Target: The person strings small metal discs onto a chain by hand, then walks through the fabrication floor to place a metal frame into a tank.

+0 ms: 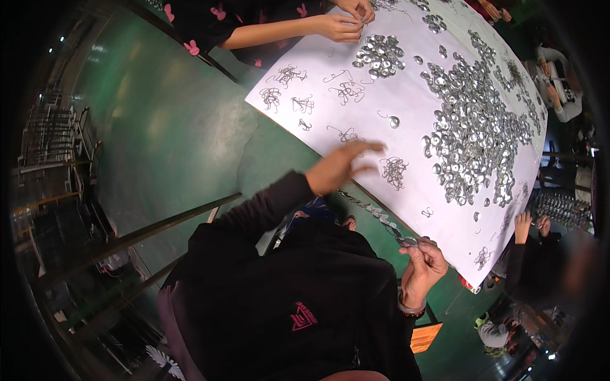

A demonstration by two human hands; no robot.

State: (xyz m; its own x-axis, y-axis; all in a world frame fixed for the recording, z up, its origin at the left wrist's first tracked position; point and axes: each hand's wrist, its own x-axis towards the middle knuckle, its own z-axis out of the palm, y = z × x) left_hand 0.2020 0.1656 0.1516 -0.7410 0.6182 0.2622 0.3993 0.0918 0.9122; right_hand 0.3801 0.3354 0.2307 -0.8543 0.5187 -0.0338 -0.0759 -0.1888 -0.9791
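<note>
My left hand (340,168) is over the table's near edge, smeared by motion, its fingers stretched out and apart with nothing visible between them. It is nearest to small heaps of bent wire hooks (394,172) on the white tabletop (406,114). Closer to my body, my right hand (424,268) pinches the end of a strand of linked silvery metal discs (385,220). That strand runs slantwise up and left, below the table edge, toward my left hand; its far end is partly hidden.
A large pile of shiny discs (470,140) covers the table's right side, with a smaller pile (380,56) farther back. Across the table corner another person's hands (346,26) work together. More people sit along the right. A metal rail (165,223) stands at my left.
</note>
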